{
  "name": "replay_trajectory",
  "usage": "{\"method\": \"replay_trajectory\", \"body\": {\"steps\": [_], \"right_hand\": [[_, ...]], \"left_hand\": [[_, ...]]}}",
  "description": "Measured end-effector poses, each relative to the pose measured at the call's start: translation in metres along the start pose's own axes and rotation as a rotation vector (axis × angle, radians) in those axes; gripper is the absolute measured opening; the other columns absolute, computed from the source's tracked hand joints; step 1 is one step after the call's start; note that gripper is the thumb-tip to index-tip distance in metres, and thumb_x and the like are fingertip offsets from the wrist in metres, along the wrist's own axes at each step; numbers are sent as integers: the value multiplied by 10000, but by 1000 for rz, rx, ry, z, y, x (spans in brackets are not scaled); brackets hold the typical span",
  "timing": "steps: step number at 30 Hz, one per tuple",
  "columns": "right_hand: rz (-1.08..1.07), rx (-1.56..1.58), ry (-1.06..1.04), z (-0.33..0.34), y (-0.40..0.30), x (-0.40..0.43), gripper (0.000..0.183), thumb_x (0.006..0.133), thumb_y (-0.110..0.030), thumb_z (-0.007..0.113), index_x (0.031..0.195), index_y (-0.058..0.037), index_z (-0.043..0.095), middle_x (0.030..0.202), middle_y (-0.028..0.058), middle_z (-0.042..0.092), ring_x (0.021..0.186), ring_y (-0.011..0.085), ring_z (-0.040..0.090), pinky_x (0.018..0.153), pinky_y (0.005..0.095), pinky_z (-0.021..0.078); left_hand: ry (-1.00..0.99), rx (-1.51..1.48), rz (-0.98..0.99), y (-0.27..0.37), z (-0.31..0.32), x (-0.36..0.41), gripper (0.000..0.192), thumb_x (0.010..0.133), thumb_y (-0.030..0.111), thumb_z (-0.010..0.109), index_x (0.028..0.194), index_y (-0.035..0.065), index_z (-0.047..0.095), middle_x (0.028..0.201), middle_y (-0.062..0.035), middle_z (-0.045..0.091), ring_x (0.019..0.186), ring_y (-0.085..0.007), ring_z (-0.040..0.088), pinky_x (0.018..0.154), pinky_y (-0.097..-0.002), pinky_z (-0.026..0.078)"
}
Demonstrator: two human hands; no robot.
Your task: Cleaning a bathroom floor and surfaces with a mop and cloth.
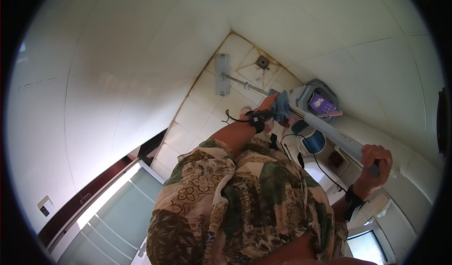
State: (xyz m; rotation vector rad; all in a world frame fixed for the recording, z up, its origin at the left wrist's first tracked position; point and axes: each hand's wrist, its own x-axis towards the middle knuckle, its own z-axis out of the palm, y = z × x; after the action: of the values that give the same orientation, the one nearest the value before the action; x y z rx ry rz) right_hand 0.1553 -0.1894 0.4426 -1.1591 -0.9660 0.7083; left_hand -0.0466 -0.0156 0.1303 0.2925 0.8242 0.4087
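A flat mop lies diagonally before me, its grey rectangular head (222,84) on the tiled floor close to the left wall. Its pole (254,88) rises to the right into a thick grey handle (326,130). My right hand (377,162) is closed around the top end of this handle. Lower on the pole, my left hand (272,100) grips at a crumpled blue cloth (281,106), which covers the pole and part of the fingers. A black device is strapped to the left wrist, with a cable hanging from it.
Near the corner sits a square floor drain (262,62). By the right wall stands a grey bucket (303,97) with a purple packet (322,103). A blue-lined bin (313,142) is nearer me. At lower left is a frosted-glass door (116,215). Walls meet ahead.
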Motion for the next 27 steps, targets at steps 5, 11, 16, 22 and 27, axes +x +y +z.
{"method": "replay_trajectory", "body": {"steps": [5,11,16,22,27], "right_hand": [[-95,-83,-105,-3,-43,2,192,809,-158,342,808,-53,503,524,42,457,475,141,424,617,358,397],[-131,-334,183,23,-53,5,222,829,-209,304,808,-79,483,504,4,375,471,109,355,631,334,372],[-82,-207,179,3,-56,21,247,839,-237,313,830,-60,485,546,13,371,518,123,363,663,332,366],[104,11,62,3,-2,32,281,855,-264,348,875,-23,491,579,34,403,554,152,411,689,353,382],[209,163,-117,38,46,44,273,837,-256,386,836,-7,498,578,62,445,541,180,453,689,368,398]], "left_hand": [[-43,-196,-203,5,68,4,281,906,191,420,1106,23,524,1013,-116,594,791,-234,617,676,-362,523],[-345,-115,19,13,82,-1,279,886,177,473,1122,33,512,1041,-108,586,860,-216,604,740,-358,513],[-302,211,399,-22,19,38,266,894,155,456,1116,17,506,1050,-110,571,894,-214,592,771,-354,506],[-110,-191,121,-20,-18,-21,304,873,162,491,1145,27,474,1062,-116,554,912,-222,577,743,-370,496],[164,-396,43,-2,-48,-70,283,882,212,473,1111,47,474,1025,-107,557,885,-210,569,726,-374,490]]}}
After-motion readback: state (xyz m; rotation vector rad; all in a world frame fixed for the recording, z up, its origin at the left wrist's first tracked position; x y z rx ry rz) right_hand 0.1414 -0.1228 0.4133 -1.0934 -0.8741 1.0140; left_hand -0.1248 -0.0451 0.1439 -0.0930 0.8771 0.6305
